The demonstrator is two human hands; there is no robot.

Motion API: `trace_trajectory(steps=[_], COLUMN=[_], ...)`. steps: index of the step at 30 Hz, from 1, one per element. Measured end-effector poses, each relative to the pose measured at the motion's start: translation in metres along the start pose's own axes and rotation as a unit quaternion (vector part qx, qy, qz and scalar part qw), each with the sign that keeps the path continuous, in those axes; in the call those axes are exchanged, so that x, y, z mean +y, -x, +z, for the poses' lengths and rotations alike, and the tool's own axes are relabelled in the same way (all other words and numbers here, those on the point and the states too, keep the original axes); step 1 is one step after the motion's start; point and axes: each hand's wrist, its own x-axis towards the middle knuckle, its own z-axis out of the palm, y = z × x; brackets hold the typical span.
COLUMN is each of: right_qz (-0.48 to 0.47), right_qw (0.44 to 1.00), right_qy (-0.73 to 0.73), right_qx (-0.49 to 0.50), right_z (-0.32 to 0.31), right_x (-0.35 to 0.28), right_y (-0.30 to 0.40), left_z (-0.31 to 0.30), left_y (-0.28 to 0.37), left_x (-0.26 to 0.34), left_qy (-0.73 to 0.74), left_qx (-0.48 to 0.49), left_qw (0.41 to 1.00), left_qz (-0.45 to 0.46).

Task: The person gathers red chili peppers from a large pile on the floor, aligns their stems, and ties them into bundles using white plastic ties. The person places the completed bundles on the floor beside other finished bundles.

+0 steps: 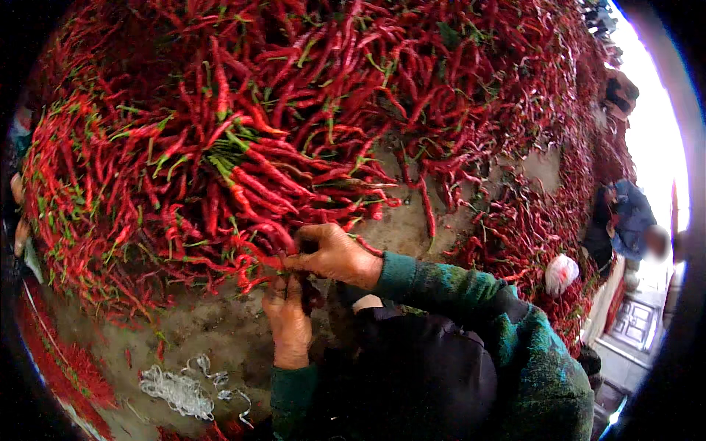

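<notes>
My right hand [336, 256], in a green patterned sleeve, pinches a red chili pepper [269, 261] between thumb and fingertips. Just below it is my left hand [289, 328], its fingers bent upward close to the right fingertips. What the left fingers hold is hidden. Directly beyond the hands, a bunch of long red chilies lies with its green stems [225, 160] gathered at the middle and the pods fanned outward. Loose chilies [342, 93] are heaped behind and around that bunch.
A tangle of clear plastic twine [179, 388] lies on the bare floor [220, 320] at lower left. A white plastic bag [561, 274] rests by the heap at right. Another person [631, 218] is beyond it. More chilies [77, 369] lie at far left.
</notes>
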Motion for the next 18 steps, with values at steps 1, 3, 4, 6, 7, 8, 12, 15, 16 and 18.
trace_trajectory(steps=[1, 3, 4, 6, 7, 8, 12, 15, 16, 18], right_qz=[-0.003, 0.03, 0.017, 0.007, -0.066, -0.085, -0.044, 0.01, -0.012, -0.054], right_qw=[0.999, 0.999, 0.998, 0.999, 0.99, 0.964, 0.685, 0.656, 0.658, 0.664], right_qy=[-0.046, -0.023, -0.046, -0.029, 0.023, 0.117, 0.586, 0.649, 0.648, 0.643], right_qx=[-0.01, -0.029, -0.027, 0.027, 0.121, 0.223, 0.43, 0.385, 0.383, 0.377], right_z=[-0.001, -0.012, -0.016, -0.038, -0.064, -0.092, -0.205, -0.235, -0.234, -0.224], right_x=[0.0, -0.008, -0.008, -0.011, 0.007, 0.015, 0.049, 0.046, 0.044, 0.033], right_y=[0.004, 0.014, 0.02, 0.033, 0.032, 0.031, 0.037, 0.043, 0.046, 0.054], left_z=[0.001, -0.003, -0.004, -0.004, -0.003, -0.003, -0.003, -0.009, -0.008, -0.017], left_y=[-0.001, 0.001, 0.002, 0.004, 0.006, 0.006, 0.002, -0.006, -0.007, -0.016], left_x=[-0.002, 0.003, 0.007, 0.012, 0.016, 0.028, 0.039, 0.029, 0.028, 0.021], left_qy=[0.036, 0.084, 0.109, 0.096, 0.088, 0.03, -0.039, -0.023, -0.033, -0.044], left_qx=[-0.003, -0.047, -0.069, -0.095, -0.107, -0.083, -0.028, 0.012, 0.033, 0.036], left_qw=[0.999, 0.994, 0.989, 0.991, 0.988, 0.988, 0.962, 0.968, 0.969, 0.972], left_qz=[-0.019, -0.053, -0.069, 0.02, 0.066, 0.128, 0.268, 0.248, 0.242, 0.23])
